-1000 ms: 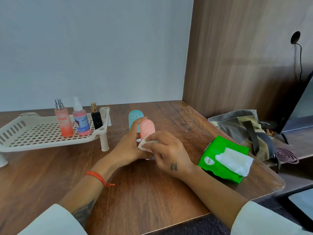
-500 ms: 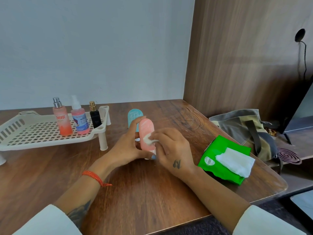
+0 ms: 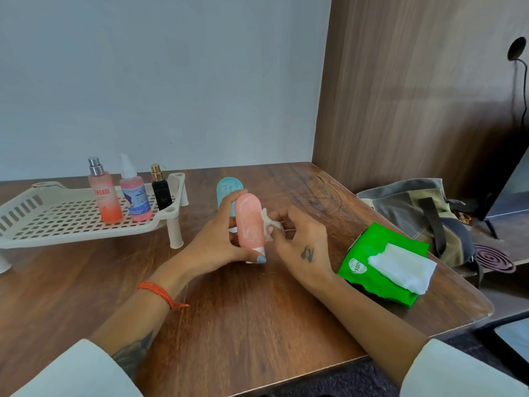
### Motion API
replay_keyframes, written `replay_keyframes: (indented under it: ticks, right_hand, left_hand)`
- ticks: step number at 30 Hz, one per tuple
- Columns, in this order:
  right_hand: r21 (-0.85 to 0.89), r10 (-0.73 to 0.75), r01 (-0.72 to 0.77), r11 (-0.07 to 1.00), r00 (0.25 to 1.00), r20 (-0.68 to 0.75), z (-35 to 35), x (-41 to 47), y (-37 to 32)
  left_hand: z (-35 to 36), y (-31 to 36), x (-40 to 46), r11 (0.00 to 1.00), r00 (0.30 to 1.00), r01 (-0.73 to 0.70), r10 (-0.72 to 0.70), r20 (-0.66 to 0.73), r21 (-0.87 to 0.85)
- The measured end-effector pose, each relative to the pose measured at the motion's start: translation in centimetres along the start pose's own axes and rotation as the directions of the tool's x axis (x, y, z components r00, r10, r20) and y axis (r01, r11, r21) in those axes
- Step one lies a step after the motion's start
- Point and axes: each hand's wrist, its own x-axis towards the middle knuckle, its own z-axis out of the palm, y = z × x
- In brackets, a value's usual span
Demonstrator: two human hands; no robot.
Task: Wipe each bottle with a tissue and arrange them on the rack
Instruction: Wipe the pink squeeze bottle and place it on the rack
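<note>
5 bottles: 3 spray bottles (image 3: 131, 193) on 1 rack (image 3: 57, 222), 1 pink (image 3: 249, 222), 1 teal (image 3: 227, 187). 1 tissue pack (image 3: 372, 253). 1 bag (image 3: 415, 207).

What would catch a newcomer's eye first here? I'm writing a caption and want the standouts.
At the table's centre, the left hand holds a pink bottle upright while the right hand pinches a crumpled tissue against its side. To the left, three bottles stand in a row on the white rack. At the right, a bright green tissue pack lies near the table edge.
</note>
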Motion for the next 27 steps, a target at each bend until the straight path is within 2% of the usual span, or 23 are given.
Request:
replay_keyframes:
  ticks: [1, 3, 5, 12, 14, 15, 17, 21, 23, 27]
  right_hand:
    - [0.002, -0.07, 0.07, 0.998, 0.997, -0.026, -0.2, -0.1, -0.3]
    - [-0.051, -0.238, 0.239, 0.97, 0.971, 0.02, -0.5, -0.6, -0.9]
    - [-0.094, -0.299, 0.308, 0.947, 0.949, 0.098, -0.5, -0.9, -1.1]
    - [-0.096, -0.105, 0.112, 0.989, 0.991, 0.078, 0.2, -0.2, 0.6]
    - [-0.066, -0.064, 0.065, 0.996, 0.998, 0.02, 0.1, -0.1, 0.4]
    - [-0.029, -0.069, 0.068, 0.997, 0.997, -0.036, 0.0, 0.0, 0.2]
    - [-0.009, -0.168, 0.169, 0.986, 0.98, -0.108, -0.4, -0.1, -0.3]
    - [-0.089, -0.432, 0.434, 0.896, 0.901, 0.048, -0.3, -0.6, -0.6]
    - [-0.093, -0.443, 0.446, 0.89, 0.895, 0.048, 0.0, -0.5, -0.3]
    - [-0.092, -0.324, 0.323, 0.942, 0.946, 0.003, -0.1, -0.3, 0.2]
  left_hand:
    - [0.0, -0.1, 0.0, 1.0, 1.0, -0.008, 0.008, 0.006, -0.016]
    - [-0.1, -0.1, 0.0, 0.999, 1.0, -0.014, 0.015, 0.012, -0.04]
    - [-0.2, 0.0, 0.0, 1.0, 1.0, -0.017, 0.017, 0.011, -0.019]
    - [-0.1, 0.1, 0.0, 1.0, 1.0, -0.006, 0.006, -0.001, 0.018]
    - [-0.1, 0.1, 0.0, 1.0, 1.0, 0.004, -0.004, 0.005, 0.027]
    - [-0.1, 0.2, 0.0, 1.0, 1.0, 0.007, -0.008, 0.011, 0.029]
    - [-0.1, 0.1, -0.1, 1.0, 1.0, 0.002, -0.003, 0.018, 0.012]
    - [-0.1, 0.2, -0.1, 1.0, 1.0, 0.003, -0.003, 0.02, -0.007]
    - [0.0, 0.1, 0.0, 1.0, 1.0, 0.009, -0.009, 0.02, -0.003]
    - [0.0, 0.0, 0.0, 1.0, 1.0, -0.005, 0.005, 0.01, -0.005]
